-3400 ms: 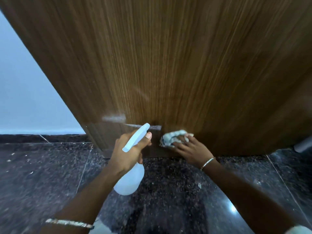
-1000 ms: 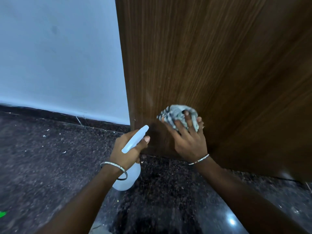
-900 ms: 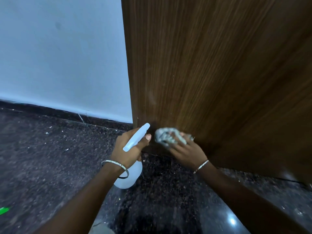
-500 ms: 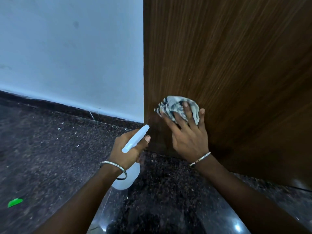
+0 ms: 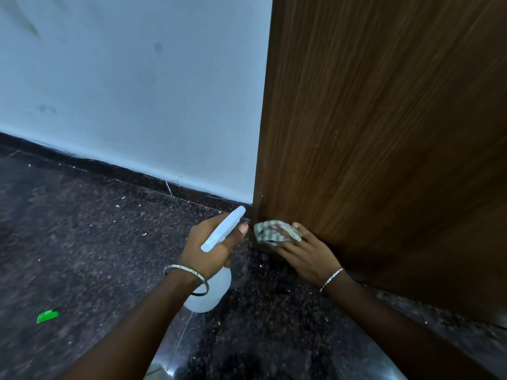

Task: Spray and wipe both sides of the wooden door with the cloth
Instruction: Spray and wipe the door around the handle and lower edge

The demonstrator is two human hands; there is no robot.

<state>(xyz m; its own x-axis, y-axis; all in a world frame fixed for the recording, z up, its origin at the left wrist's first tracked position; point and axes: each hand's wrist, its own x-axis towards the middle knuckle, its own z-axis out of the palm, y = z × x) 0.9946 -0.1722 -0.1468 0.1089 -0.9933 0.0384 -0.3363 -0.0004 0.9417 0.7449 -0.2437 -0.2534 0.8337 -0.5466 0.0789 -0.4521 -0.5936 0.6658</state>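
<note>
The wooden door fills the right half of the view, dark brown with vertical grain, its left edge upright. My right hand presses a crumpled checked cloth against the door's bottom left corner, fingers spread over the cloth. My left hand grips the neck of a white spray bottle, just left of the door edge, nozzle pointing up and right. The bottle's round body hangs below my wrist.
A pale blue wall with a dark skirting strip stands left of the door. The floor is dark speckled stone with small white crumbs. A green scrap lies at the lower left.
My right hand slid the cloth down the door from about mid-height of the view to the bottom corner. The view shifted left, showing more wall. My left hand kept the bottle still.
</note>
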